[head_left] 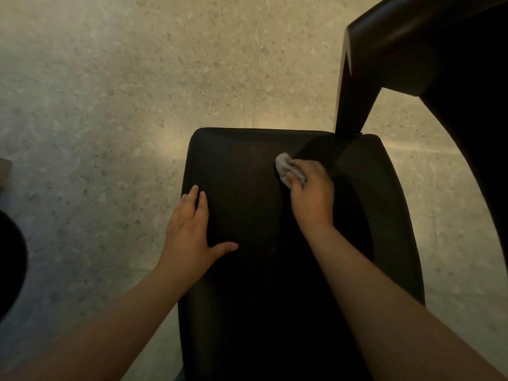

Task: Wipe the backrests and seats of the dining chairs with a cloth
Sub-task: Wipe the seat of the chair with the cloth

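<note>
A dark padded chair seat (247, 166) fills the middle of the view, seen from above. My right hand (310, 193) grips a bunched grey cloth (286, 167) and holds it against the seat near its far right part. My left hand (192, 226) lies flat on the seat's left edge, fingers straight and thumb spread. The chair's dark curved backrest and armrest (398, 50) rise at the upper right, with one support (350, 105) coming down to the seat's far right corner.
Speckled beige floor (110, 92) surrounds the chair on the left and far side. A dark rounded object (11, 265) sits at the left edge of the view. A small brownish shape (4, 171) shows above it.
</note>
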Action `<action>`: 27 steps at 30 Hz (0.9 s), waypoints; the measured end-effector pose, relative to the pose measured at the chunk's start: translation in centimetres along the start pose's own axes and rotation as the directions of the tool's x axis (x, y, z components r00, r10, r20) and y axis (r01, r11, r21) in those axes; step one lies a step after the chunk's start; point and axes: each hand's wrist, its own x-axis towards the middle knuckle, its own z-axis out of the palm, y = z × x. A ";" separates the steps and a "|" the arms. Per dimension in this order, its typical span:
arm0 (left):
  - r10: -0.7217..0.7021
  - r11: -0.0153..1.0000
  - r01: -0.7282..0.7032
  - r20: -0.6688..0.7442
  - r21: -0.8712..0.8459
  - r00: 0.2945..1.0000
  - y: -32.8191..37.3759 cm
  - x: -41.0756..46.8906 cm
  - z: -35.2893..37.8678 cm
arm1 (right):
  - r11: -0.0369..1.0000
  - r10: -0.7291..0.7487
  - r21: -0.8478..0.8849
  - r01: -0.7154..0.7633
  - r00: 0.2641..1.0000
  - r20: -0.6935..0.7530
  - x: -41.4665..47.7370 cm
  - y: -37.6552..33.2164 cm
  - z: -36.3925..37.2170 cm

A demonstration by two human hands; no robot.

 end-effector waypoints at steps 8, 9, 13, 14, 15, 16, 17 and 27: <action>0.032 0.998 -0.032 -0.010 0.060 0.999 -0.5 -0.2 0.1 | 0.981 -0.171 0.096 0.169 0.985 0.018 -0.4 0.0 -2.2; 0.035 0.997 -0.034 -0.016 0.065 0.999 -0.6 -0.2 0.2 | 0.985 -0.150 0.082 0.151 0.988 -0.024 0.7 -0.2 -2.4; 0.040 0.996 -0.037 -0.035 0.082 0.999 -0.7 -0.1 0.5 | 0.998 -0.010 0.066 0.012 1.000 -0.021 2.2 -1.3 -0.4; 0.039 0.996 -0.035 -0.037 0.080 0.999 -0.8 -0.1 0.6 | 0.997 -0.016 0.078 0.018 1.000 -0.026 1.4 -1.5 0.4; 0.037 0.996 -0.034 -0.041 0.077 0.998 -0.9 0.0 0.7 | 0.995 -0.041 0.087 0.043 0.999 -0.027 0.3 -1.7 1.0; 0.039 0.996 -0.036 -0.043 0.078 0.998 -1.0 0.0 0.7 | 0.993 -0.076 0.090 0.077 0.997 -0.011 -0.8 -1.8 1.5; 0.044 0.996 -0.041 -0.044 0.082 0.998 -1.0 0.0 0.7 | 0.990 -0.113 0.087 0.110 0.993 0.028 -1.9 -1.6 1.7; 0.056 0.994 -0.051 -0.054 0.092 0.997 -1.2 0.0 0.9 | 0.993 -0.076 0.090 0.082 0.995 -0.069 2.9 -2.3 -0.9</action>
